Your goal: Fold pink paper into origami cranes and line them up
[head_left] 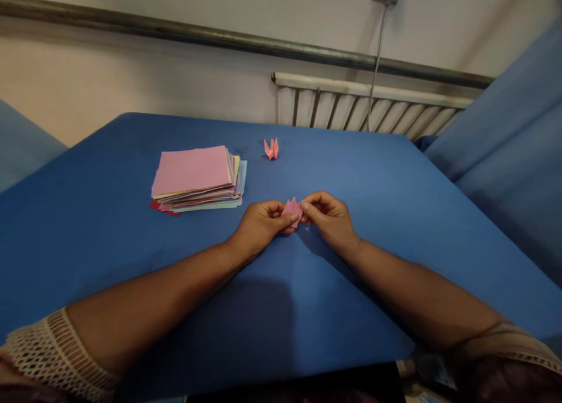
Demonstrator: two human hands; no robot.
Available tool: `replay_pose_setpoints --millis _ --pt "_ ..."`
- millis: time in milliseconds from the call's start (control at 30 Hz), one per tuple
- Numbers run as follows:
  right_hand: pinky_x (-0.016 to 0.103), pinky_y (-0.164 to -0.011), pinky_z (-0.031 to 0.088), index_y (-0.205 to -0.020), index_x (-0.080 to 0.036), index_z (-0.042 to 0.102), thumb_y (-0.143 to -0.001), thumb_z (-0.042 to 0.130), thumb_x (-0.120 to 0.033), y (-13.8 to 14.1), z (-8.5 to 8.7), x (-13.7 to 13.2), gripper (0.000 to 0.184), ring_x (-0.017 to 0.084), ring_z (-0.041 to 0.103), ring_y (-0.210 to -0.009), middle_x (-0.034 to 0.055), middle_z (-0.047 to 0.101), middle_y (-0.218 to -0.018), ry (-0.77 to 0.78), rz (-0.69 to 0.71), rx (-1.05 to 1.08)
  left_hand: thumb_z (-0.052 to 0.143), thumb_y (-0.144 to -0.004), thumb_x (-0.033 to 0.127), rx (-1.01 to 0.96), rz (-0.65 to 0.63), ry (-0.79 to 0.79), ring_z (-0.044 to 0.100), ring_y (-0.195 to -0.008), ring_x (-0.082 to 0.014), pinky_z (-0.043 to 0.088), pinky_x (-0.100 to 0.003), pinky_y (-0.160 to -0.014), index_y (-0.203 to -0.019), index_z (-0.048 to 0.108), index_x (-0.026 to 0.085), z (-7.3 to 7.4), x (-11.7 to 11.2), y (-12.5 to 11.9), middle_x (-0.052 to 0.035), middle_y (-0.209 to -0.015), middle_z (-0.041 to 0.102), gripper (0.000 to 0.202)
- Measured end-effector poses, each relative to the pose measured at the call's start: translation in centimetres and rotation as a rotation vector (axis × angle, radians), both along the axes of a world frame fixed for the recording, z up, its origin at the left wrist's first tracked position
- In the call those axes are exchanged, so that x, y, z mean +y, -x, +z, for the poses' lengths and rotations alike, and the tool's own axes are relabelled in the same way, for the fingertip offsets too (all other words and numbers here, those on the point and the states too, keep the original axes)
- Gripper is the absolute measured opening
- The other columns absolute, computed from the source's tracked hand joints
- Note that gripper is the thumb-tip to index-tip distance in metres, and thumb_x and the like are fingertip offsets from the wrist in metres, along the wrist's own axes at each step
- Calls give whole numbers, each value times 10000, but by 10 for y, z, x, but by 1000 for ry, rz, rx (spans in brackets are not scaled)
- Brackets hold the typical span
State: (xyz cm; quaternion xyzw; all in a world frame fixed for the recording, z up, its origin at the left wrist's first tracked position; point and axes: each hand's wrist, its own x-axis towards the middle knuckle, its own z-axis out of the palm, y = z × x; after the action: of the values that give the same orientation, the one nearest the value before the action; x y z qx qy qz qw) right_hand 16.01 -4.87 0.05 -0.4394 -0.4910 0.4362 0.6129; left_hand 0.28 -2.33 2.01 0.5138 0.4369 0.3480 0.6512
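Observation:
A small pink folded paper [293, 209] with pointed tips at its top is held up between my two hands, over the middle of the table. My left hand [262, 223] pinches it from the left, with the thumb lying across its front. At its right edge, the thumb and index finger of my right hand [330, 217] close on the paper. The fingers behind the paper are partly hidden. Beyond my hands stands a pink origami figure [271, 149] with upright points, apart from both hands.
A thick stack of coloured paper sheets [193, 172], pink on top, lies left of my hands. The blue-covered table [351, 163] reaches to a wall with a metal pipe [219, 38] and a radiator [346, 102]. A blue curtain [509, 110] hangs at the right.

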Motion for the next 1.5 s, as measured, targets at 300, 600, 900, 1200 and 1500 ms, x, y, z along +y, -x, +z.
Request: replay_pose_setpoints --millis 300,600,900,1200,1500 --pt "270 -574 502 -780 -210 627 -814 710 -409 -3 -6 3 217 108 577 -547 -32 624 -629 -3 25 -22 852 -628 407 49 -18 -34 609 -598 -91 510 -206 -571 -742 682 131 2 1 1 -7 -700 682 343" --pt "414 -969 490 -946 -280 695 -814 717 -284 -13 2 -2 133 210 619 -1089 54 650 -1133 -300 -6 -542 677 -785 401 332 -145 -358 517 -561 -106 395 -217 -543 -678 657 171 -9 3 6 13 -613 619 255" --pt "402 -938 497 -782 -254 677 -838 647 -190 -8 2 -6 89 192 645 -989 40 669 -1028 -322 14 -532 654 -788 320 503 -216 -570 385 -501 -97 273 -234 -504 -558 564 188 -5 -1 6 62 -505 461 280" --pt "340 -827 535 -879 -248 669 -844 682 -328 -2 -1 -5 88 166 655 -895 30 678 -955 -154 17 -253 779 -688 391 196 -168 -146 541 -536 -108 416 -224 -533 -628 655 160 -8 0 4 5 -590 629 269" --pt "226 -494 481 -721 -193 594 -683 811 -493 9 -10 0 372 116 652 -561 -15 682 -659 231 220 -50 865 -616 323 -108 83 56 596 -631 -124 460 -250 -641 -717 716 113 2 4 4 -29 -671 679 276"
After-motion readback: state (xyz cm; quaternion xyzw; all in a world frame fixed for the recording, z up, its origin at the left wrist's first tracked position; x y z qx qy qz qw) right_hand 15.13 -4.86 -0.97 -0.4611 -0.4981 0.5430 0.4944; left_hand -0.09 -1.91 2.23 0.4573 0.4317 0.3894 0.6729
